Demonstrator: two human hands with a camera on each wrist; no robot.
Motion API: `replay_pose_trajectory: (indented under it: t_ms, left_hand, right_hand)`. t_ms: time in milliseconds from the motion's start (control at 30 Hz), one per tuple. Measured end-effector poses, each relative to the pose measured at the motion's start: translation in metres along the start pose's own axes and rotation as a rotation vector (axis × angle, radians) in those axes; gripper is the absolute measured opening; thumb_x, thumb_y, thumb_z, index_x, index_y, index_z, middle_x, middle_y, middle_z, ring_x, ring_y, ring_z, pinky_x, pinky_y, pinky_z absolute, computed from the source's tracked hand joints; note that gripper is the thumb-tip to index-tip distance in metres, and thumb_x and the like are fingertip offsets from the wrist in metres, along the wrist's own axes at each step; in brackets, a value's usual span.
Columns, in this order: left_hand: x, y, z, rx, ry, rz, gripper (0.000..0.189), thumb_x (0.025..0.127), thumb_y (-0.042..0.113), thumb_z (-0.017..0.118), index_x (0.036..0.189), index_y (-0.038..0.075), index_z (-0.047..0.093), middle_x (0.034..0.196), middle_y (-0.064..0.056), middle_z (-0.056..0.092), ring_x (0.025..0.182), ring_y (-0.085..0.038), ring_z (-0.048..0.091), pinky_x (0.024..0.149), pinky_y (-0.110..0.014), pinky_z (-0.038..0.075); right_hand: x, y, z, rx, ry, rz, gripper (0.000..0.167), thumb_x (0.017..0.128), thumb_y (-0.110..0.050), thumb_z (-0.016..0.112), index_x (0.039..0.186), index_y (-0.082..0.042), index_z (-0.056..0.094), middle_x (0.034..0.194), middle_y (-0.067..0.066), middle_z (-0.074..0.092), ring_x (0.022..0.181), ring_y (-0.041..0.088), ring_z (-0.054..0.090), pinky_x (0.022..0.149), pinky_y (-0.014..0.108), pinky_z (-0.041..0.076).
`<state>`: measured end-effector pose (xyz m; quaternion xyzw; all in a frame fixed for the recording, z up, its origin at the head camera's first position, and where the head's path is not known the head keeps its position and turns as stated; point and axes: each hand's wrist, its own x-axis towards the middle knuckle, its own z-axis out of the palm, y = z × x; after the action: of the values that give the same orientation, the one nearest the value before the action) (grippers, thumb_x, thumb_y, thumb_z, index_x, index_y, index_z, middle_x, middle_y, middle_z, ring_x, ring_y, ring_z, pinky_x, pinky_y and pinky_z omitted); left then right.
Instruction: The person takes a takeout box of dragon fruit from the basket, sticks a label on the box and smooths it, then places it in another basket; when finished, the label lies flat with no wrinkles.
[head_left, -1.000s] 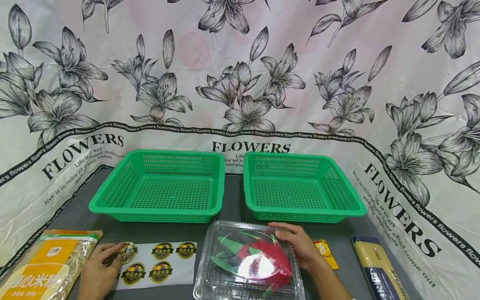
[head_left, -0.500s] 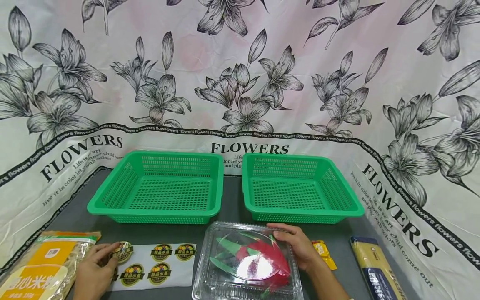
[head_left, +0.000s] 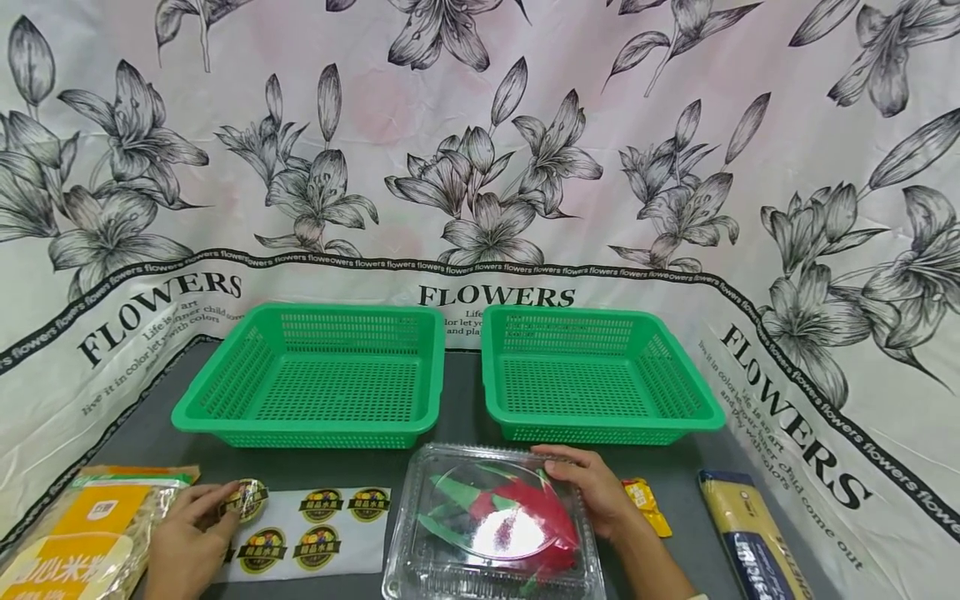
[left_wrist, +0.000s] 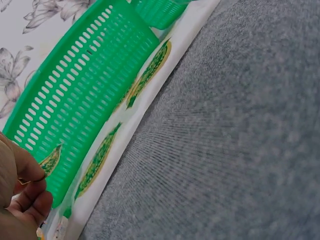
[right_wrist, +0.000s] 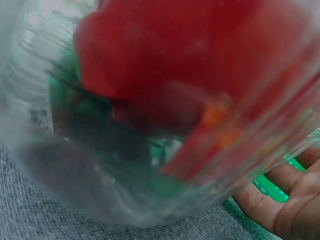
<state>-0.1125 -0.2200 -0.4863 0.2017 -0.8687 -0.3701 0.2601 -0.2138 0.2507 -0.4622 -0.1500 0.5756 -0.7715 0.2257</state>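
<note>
In the head view my left hand (head_left: 187, 537) pinches a round black-and-gold fruit sticker (head_left: 250, 500) by its left edge, between thumb and fingers. The sticker is tilted up at the left end of a white sticker sheet (head_left: 348, 546), where several matching stickers lie. The left wrist view shows the pinched sticker (left_wrist: 50, 162) nearly edge-on. My right hand (head_left: 596, 492) holds the far right corner of a clear plastic box (head_left: 408, 542). Inside the closed box is a red dragon fruit (head_left: 551, 517) with green tips. The right wrist view shows it blurred, close up.
Two green baskets (head_left: 307, 429) (head_left: 607, 425) stand side by side at the back. A yellow-and-clear bag (head_left: 90, 533) lies at far left. Right of the box are a small yellow packet (head_left: 647, 507) and a blue-and-tan pasta pack (head_left: 750, 533). A flowered cloth hangs behind.
My left hand has drawn slightly left, and the pinched sticker has come up from the sheet. My right hand stays at the box, which has hardly moved.
</note>
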Motion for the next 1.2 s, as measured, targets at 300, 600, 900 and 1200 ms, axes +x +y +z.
replay_pose_trajectory:
  t_ms: [300, 600, 900, 1200]
  left_hand:
    - [-0.001, 0.012, -0.008, -0.066, -0.015, 0.064, 0.032, 0.079, -0.013, 0.069, 0.11, -0.009, 0.069, 0.106, -0.012, 0.055, 0.075, -0.004, 0.046, 0.061, -0.005, 0.039]
    - [-0.001, 0.025, -0.016, -0.15, -0.096, 0.179, 0.034, 0.082, -0.015, 0.066, 0.116, -0.011, 0.064, 0.108, -0.012, 0.052, 0.076, -0.006, 0.044, 0.06, -0.011, 0.04]
    - [-0.002, 0.039, -0.019, -0.216, -0.098, 0.244, 0.036, 0.082, -0.016, 0.066, 0.117, -0.011, 0.064, 0.108, -0.01, 0.052, 0.078, -0.004, 0.045, 0.062, -0.011, 0.041]
    - [-0.003, 0.052, -0.023, -0.262, -0.093, 0.312, 0.037, 0.079, -0.019, 0.066, 0.115, -0.01, 0.066, 0.107, -0.007, 0.051, 0.082, -0.003, 0.047, 0.064, -0.011, 0.041]
  right_hand:
    - [-0.003, -0.002, 0.001, 0.013, 0.001, 0.008, 0.033, 0.099, -0.008, 0.052, 0.13, -0.004, 0.062, 0.116, 0.011, 0.065, 0.097, 0.028, 0.066, 0.079, 0.044, 0.054]
    - [-0.002, -0.002, 0.001, 0.023, 0.009, 0.002, 0.032, 0.098, -0.008, 0.053, 0.127, -0.007, 0.065, 0.116, 0.011, 0.065, 0.097, 0.027, 0.066, 0.079, 0.044, 0.054]
    - [-0.002, -0.001, 0.0, 0.011, 0.012, 0.012, 0.03, 0.097, -0.008, 0.054, 0.123, -0.012, 0.069, 0.115, 0.011, 0.065, 0.095, 0.027, 0.066, 0.078, 0.044, 0.054]
    - [0.0, -0.001, 0.0, 0.006, -0.002, 0.003, 0.03, 0.097, -0.008, 0.054, 0.121, -0.015, 0.07, 0.115, 0.012, 0.065, 0.097, 0.027, 0.066, 0.079, 0.044, 0.054]
